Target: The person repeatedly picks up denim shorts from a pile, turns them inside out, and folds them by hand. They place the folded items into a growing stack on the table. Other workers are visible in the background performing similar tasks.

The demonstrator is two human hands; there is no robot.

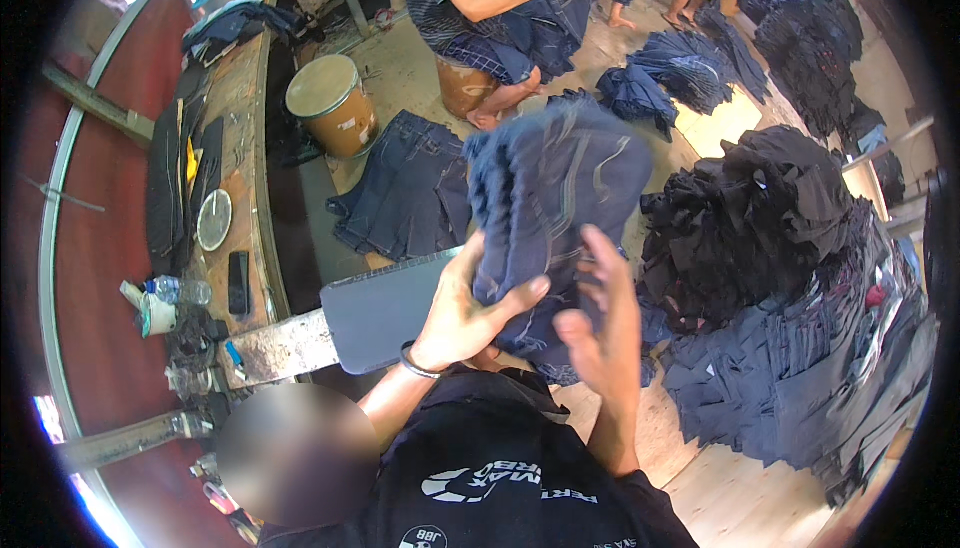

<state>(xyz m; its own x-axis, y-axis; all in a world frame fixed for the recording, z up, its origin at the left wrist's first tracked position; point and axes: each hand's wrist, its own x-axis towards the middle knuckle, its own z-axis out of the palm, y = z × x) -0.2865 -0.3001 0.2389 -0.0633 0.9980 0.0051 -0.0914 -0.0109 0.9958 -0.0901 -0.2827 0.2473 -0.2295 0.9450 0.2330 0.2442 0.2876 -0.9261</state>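
Note:
A thick folded bundle of blue denim jeans (565,178), with pale stitching, is raised in front of me. My left hand (475,313) is closed on its lower left side, thumb across the front. Slightly blurred, my right hand (603,313) has its fingers apart at the bundle's lower right; whether the fingertips touch the cloth I cannot tell. A flat grey rectangular board (385,313) lies beside my left forearm. More dark denim jeans (415,188) are spread out beyond the board.
Heaps of black cloth (755,223) and dark grey cloth pieces (800,358) rise at the right. On the left, a wooden bench (230,258) carries a phone (238,283) and a plastic bottle (180,291). Beyond stand a brown drum (335,113) and a seated person (455,8) handling denim.

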